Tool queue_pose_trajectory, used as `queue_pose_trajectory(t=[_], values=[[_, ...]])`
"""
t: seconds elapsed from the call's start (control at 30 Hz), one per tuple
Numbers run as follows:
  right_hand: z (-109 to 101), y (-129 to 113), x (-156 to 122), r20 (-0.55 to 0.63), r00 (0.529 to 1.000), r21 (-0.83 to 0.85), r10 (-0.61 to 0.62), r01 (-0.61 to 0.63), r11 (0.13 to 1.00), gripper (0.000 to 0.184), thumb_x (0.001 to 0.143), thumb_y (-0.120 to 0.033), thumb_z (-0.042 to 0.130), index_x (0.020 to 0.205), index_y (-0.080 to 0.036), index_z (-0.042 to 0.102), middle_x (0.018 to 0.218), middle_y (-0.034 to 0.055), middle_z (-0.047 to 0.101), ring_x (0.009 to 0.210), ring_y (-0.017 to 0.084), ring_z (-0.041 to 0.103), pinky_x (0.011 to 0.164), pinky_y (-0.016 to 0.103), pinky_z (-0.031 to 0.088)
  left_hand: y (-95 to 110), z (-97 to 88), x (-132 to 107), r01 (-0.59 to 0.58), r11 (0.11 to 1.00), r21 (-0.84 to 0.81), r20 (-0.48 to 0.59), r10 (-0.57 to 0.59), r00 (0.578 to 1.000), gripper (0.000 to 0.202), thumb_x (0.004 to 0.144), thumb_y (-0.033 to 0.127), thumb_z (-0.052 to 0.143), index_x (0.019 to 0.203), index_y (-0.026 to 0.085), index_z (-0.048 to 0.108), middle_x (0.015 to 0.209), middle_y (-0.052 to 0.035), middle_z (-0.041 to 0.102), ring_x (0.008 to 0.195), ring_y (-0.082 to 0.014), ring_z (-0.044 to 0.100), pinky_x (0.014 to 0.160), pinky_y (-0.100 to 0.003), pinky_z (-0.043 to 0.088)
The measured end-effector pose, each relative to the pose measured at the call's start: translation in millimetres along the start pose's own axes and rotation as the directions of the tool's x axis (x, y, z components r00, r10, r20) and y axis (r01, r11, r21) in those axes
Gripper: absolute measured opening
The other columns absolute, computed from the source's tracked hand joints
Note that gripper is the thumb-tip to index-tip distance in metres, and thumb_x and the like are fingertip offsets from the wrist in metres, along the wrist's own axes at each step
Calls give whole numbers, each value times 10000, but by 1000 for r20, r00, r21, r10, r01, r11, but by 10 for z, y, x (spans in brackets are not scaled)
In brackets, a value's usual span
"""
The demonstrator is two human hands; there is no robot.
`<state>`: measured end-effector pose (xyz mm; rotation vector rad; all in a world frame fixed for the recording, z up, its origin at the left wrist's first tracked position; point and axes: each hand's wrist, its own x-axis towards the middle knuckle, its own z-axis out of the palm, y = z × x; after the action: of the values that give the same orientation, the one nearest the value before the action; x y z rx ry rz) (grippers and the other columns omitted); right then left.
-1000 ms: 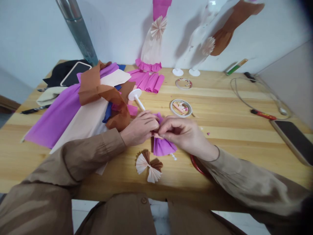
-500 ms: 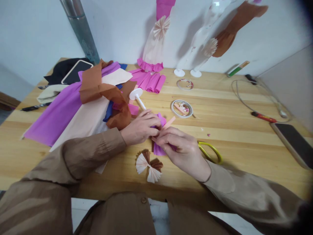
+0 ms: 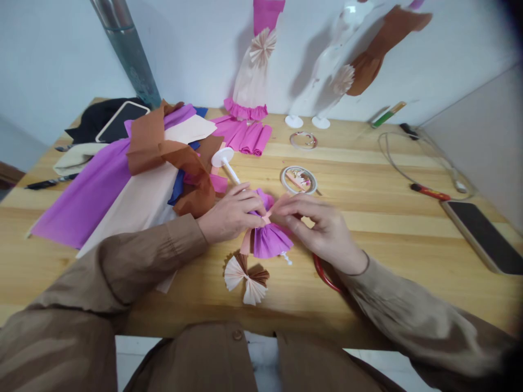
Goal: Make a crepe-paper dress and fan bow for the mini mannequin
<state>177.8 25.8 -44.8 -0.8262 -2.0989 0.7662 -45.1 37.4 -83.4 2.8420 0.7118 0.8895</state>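
Brings the right hand (image 3: 321, 226) up from the near part of the purple paper dress (image 3: 272, 244) to its far right side, compared with half a second ago, baring a red loop (image 3: 327, 276) to the right of that dress and covering a yellow one. Also bares one tail of the peach strip (image 3: 246, 242) at the left edge of the skirt. Keeps the left hand (image 3: 232, 215) clamped on the upper part of the dress, with the thumb at the waist, where the strip crosses. Holds the right thumb and fingers close by the strip's other end; cannot tell, through the blur, whether pinched on it. Has the dress on the table (image 3: 388, 228) between both hands, with the skirt flared toward the near edge.

Shows, to the far left of the dress, a white stand (image 3: 223, 157) with its stem running under the left hand. Just to the near side of the dress, has a pleated cream-and-brown bow (image 3: 246, 278). Beyond the dress, slightly right, shows a tape roll (image 3: 283, 182) ringed around paper scraps. Well left of the dress, has purple paper (image 3: 90, 185) and brown paper (image 3: 183, 163) heaped; well right of it, a phone (image 3: 484, 237).
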Motion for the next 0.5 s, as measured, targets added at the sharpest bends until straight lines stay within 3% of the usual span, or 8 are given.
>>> queue_pose_trajectory(t=[0.27, 0.5], values=[[100, 125, -33, 100, 992, 9, -76, 75, 997, 132, 885, -164, 589, 940, -172, 709, 892, 93, 680, 868, 188, 649, 795, 361, 543, 6, -2, 7, 6, 1000, 2, -12, -6, 1000, 273, 965, 242, 461, 841, 235, 704, 919, -3, 702, 985, -149, 590, 1077, -409, 329], [114, 159, -30, 34, 999, 16, -34, 33, 999, 128, 890, -165, 577, 880, -186, 703, 844, 70, 675, 819, 181, 638, 788, 375, 533, 22, -13, 0, 67, 997, -24, 30, -66, 997, 244, 958, 244, 484, 870, 252, 711, 943, 0, 708, 1008, -139, 599, 1105, -410, 310]])
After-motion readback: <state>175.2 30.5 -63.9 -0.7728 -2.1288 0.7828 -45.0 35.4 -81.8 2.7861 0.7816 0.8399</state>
